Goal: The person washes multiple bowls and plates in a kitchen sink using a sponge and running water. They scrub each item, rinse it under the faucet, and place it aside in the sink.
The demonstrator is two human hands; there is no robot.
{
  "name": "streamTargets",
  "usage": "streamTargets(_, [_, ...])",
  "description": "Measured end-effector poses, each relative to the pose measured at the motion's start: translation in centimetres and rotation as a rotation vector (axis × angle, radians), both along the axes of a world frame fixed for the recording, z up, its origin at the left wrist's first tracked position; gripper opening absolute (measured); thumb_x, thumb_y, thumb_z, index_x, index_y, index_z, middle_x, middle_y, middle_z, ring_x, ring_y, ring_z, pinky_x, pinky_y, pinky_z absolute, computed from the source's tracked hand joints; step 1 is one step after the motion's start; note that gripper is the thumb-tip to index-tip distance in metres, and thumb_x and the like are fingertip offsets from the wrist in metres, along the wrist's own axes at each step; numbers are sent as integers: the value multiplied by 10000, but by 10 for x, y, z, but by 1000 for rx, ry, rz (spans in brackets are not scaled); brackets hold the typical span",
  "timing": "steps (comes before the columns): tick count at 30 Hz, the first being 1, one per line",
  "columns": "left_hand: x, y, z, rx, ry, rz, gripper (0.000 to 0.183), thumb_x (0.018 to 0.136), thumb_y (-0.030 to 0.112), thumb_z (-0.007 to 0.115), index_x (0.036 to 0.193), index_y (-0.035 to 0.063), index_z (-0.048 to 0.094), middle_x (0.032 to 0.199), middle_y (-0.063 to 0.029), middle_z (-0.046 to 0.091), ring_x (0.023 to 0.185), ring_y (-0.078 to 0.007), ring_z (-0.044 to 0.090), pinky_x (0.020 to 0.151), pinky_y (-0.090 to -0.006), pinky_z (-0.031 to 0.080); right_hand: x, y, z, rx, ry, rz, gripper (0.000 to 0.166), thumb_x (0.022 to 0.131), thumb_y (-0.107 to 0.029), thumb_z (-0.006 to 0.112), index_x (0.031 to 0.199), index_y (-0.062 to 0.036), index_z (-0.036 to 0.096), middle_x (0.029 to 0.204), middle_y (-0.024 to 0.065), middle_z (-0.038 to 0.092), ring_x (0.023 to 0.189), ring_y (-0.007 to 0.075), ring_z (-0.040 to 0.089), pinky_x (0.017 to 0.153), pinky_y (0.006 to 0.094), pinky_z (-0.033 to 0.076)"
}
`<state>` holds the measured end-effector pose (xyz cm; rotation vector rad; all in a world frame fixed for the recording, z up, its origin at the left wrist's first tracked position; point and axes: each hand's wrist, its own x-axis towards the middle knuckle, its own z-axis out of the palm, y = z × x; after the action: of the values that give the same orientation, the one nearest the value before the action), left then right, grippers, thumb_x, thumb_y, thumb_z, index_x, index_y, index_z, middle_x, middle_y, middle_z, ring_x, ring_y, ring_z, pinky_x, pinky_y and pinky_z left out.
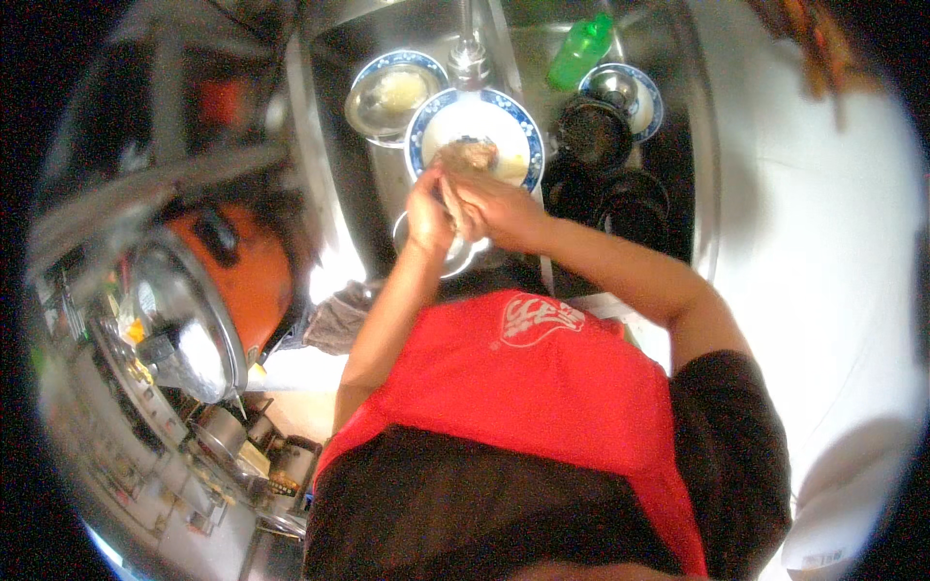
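Observation:
My left hand (430,215) and my right hand (505,210) are pressed together over the near edge of a white plate with a blue patterned rim (534,138). Blurred fingers hide whether anything is between the palms. A brownish lump (476,154), too blurred to name, shows just beyond my fingertips, over the plate's middle. Beneath my wrists a white rounded dish (459,263) is partly covered. Behind the plate rises a metal faucet (467,58). To its left, a metal bowl (360,109) with pale contents overlaps another blue-rimmed dish (407,57).
The stainless steel sink (323,94) has a divider. On its right are a green bottle (577,54), a dark pan (596,134) and a blue-rimmed bowl (649,109). A brown cloth (341,319) lies at the left edge. Beyond it stands an orange container (254,283) beside a large metal lid (192,319).

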<state>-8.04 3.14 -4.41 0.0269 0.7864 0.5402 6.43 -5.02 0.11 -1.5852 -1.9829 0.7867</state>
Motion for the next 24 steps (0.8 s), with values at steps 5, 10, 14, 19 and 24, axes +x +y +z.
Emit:
streamTargets(5, [9, 12, 60, 114, 311, -100, 330, 834, 162, 495, 1098, -33, 532, 1088, -160, 575, 1018, -273, 541, 922, -363, 402, 43, 1, 0, 214, -479, 171, 379, 857, -207, 464, 1210, -71, 489, 1277, 119, 487, 1205, 250, 439, 1022, 395, 330])
streamTargets(10, [23, -8, 34, 97, 186, 144, 286, 857, 186, 488, 1053, -11, 555, 963, -109, 607, 898, -239, 573, 832, -345, 450, -16, 7, 4, 87, 209, -182, 430, 860, -193, 467, 1253, -21, 441, 1287, 184, 461, 1200, 320, 443, 984, 398, 375])
streamTargets(14, [-10, 8, 39, 185, 317, -47, 311, 835, 174, 519, 1074, -23, 546, 991, -141, 615, 919, -259, 588, 862, -363, 450, 37, -4, -10, 106, -258, 134, 454, 821, -189, 493, 1261, -88, 446, 1308, 97, 458, 1238, 220, 407, 986, 424, 324])
streamTargets(19, [8, 0, 35, 163, 224, 166, 301, 836, 164, 522, 1072, -21, 538, 1040, -132, 592, 979, -253, 557, 900, -370, 413, -5, 7, -11, 157, -82, -103, 478, 820, -177, 516, 1263, -11, 442, 1249, 179, 497, 1158, 289, 485, 1000, 395, 362])
streamTargets(24, [-5, 1, 37, 173, 275, 86, 272, 843, 142, 526, 1062, -20, 541, 1022, -135, 596, 957, -235, 567, 850, -342, 443, 7, 5, -21, 219, -211, 55, 446, 843, -193, 468, 1269, -60, 455, 1358, 125, 402, 1263, 239, 386, 1011, 472, 325])
